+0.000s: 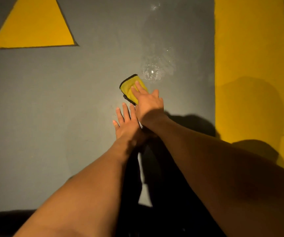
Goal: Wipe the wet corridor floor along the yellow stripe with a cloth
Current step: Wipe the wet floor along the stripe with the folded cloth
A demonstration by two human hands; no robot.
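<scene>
Cloth lies under the flat right hand, left hand spread open on floor.

My right hand presses the yellow cloth flat on the grey floor, just below a wet patch. My left hand rests flat beside it, fingers straight. The yellow stripe runs along the right.

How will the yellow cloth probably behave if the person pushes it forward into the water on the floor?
The yellow cloth looks soft and folded, so it will likely bunch rather than slide stiffly. The right hand presses it flat, which should steady it. Reaching the puddle, it will probably soak and drag.
</scene>
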